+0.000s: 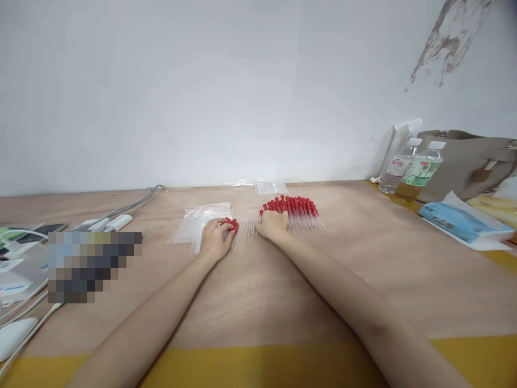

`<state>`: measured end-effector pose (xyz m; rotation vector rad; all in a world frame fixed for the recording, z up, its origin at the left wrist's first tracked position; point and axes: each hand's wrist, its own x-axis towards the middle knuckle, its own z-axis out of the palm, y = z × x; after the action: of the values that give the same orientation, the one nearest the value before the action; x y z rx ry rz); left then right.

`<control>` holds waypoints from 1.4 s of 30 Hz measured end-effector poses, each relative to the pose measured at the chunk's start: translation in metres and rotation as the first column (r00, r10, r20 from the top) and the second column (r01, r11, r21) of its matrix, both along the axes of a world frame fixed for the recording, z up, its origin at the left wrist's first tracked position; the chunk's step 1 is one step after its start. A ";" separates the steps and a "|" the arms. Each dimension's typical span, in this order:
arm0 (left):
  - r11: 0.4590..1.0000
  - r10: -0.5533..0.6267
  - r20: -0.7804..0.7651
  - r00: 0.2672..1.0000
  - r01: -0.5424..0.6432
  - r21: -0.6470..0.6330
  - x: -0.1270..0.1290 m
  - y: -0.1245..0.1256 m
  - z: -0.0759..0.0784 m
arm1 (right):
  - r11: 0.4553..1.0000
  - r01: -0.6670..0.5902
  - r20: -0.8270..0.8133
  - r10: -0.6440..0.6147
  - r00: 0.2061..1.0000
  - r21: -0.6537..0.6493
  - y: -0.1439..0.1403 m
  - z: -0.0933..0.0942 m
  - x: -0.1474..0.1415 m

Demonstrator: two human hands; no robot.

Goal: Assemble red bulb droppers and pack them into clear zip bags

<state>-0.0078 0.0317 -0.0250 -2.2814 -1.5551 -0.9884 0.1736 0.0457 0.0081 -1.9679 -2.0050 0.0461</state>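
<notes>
Red-bulbed droppers (235, 223) are being grasped by the left hand (217, 238) beside clear bags (188, 226). On the counter (420, 280), a dropper row (304, 209) is being partly covered by the right hand (273, 225), whose grip cannot be told.

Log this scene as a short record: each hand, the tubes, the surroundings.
Left hand: fingers at a small red-topped bunch, beside clear bags
Right hand: at the left end of the larger tube group; grip hidden
Larger tube group: red tops toward the wall, clear stems toward the person
Far right: two bottles, blue packet
</notes>
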 end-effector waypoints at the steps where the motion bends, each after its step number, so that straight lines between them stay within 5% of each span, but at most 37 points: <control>1: 1.000 0.002 -0.003 1.000 -0.002 0.000 0.000 -0.001 0.000 | 1.000 0.008 0.001 -0.008 1.000 -0.016 0.002 0.000 -0.003; 12: 0.999 0.029 -0.015 0.999 -0.029 0.017 0.004 -0.003 0.003 | 0.998 -0.012 0.031 0.014 0.999 -0.067 -0.007 0.008 -0.008; 17: 0.994 -0.010 0.054 0.999 0.004 0.106 0.009 -0.009 0.009 | 0.988 -0.115 0.014 0.114 0.993 0.103 -0.035 -0.001 0.027; 20: 0.982 -0.125 0.120 0.985 0.106 0.155 0.014 -0.020 0.015 | 0.912 -0.270 -0.030 0.293 0.956 0.309 -0.048 -0.020 0.058; 23: 0.946 -0.326 0.111 0.939 0.323 0.041 0.022 -0.037 0.019 | 0.826 -0.323 -0.018 0.373 0.928 0.462 -0.055 -0.036 0.083; 26: 0.875 -0.447 0.089 0.890 0.456 -0.165 0.031 -0.053 0.019 | 0.821 -0.287 -0.031 0.346 0.938 0.494 -0.062 -0.042 0.094; 37: 0.879 -0.358 0.145 0.923 0.385 -0.281 0.048 -0.051 0.010 | 0.765 -0.453 0.002 0.508 0.861 0.459 -0.080 -0.034 0.079; 42: 0.873 -0.304 0.326 0.895 0.399 -0.280 0.050 -0.048 0.009 | 0.743 -0.472 -0.027 0.548 0.836 0.475 -0.082 -0.033 0.079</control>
<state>0.0423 -0.0163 -0.0161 -2.8569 -1.5353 -1.2538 0.2527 -0.0367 -0.0250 -1.0528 -2.1427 -0.1163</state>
